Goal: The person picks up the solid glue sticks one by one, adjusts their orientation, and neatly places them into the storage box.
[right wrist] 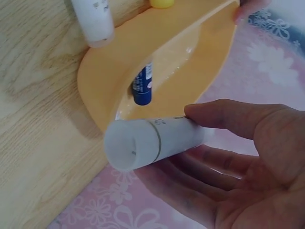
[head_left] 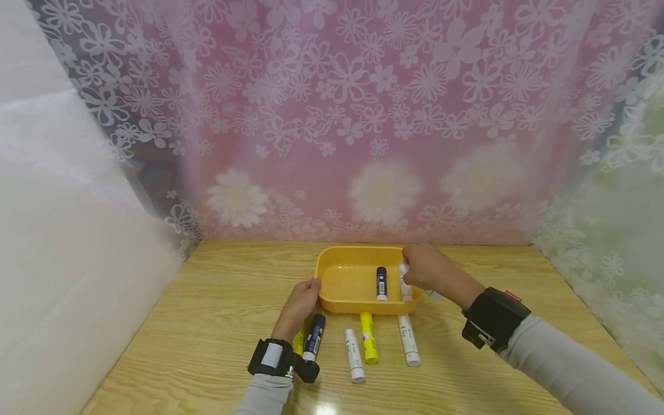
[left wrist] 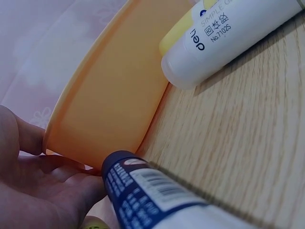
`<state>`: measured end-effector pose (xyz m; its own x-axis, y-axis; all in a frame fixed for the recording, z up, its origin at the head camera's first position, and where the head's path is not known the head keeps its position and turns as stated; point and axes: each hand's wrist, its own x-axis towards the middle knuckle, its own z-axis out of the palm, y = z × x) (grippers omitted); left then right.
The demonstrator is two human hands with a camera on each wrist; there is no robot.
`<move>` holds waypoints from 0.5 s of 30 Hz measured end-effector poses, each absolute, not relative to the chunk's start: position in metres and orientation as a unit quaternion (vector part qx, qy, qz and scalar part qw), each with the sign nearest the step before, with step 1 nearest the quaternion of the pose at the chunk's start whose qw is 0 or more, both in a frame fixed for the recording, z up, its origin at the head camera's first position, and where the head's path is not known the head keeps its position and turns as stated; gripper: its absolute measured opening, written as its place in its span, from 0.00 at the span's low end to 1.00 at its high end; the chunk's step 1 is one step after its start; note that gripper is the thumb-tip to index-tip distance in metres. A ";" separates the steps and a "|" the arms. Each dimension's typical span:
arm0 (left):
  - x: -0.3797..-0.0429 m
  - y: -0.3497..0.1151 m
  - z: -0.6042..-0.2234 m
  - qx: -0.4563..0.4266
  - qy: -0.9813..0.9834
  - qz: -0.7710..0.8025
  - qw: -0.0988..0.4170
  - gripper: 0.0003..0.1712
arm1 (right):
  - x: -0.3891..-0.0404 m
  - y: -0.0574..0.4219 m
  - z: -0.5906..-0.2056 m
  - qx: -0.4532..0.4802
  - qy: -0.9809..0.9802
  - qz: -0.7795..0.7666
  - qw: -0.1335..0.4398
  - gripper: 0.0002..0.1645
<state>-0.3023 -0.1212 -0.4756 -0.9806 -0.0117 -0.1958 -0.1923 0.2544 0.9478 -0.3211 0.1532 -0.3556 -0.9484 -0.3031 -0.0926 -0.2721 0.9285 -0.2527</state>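
A yellow plastic tray [head_left: 342, 307] sits on the table. My left hand [head_left: 300, 302] pinches its left rim, thumb above and fingers beneath, as the left wrist view shows. My right hand [head_left: 433, 270] is over the tray's right end, holding a white glue stick [right wrist: 152, 140] between thumb and fingers. One navy glue stick [head_left: 381, 282] lies inside the tray. Close by my left wrist are another navy glue stick [head_left: 314, 337] and a partly hidden yellow glue stick [head_left: 298, 342].
In front of the tray lie a white glue stick [head_left: 355, 355], a yellow glue stick [head_left: 369, 338] and a further white glue stick [head_left: 408, 341]. A flowered curtain [head_left: 332, 115] hangs behind the wooden table [head_left: 207, 346], with pale sheeting at both sides.
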 end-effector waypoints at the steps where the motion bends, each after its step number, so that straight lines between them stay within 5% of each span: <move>1: -0.303 -0.121 -0.476 -0.065 0.789 0.607 0.075 0.29 | -0.322 0.153 -0.357 -0.143 0.981 -0.116 0.066 0.12; 15: -0.303 -0.121 -0.476 -0.065 0.785 0.611 0.078 0.29 | -0.327 0.150 -0.362 -0.146 0.979 -0.121 0.074 0.08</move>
<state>-0.3034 -0.1207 -0.4762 -0.9793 -0.0071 -0.2021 -0.1977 0.2457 0.9490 -0.3266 0.1498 -0.3617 -0.9465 -0.3035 -0.1096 -0.2677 0.9283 -0.2581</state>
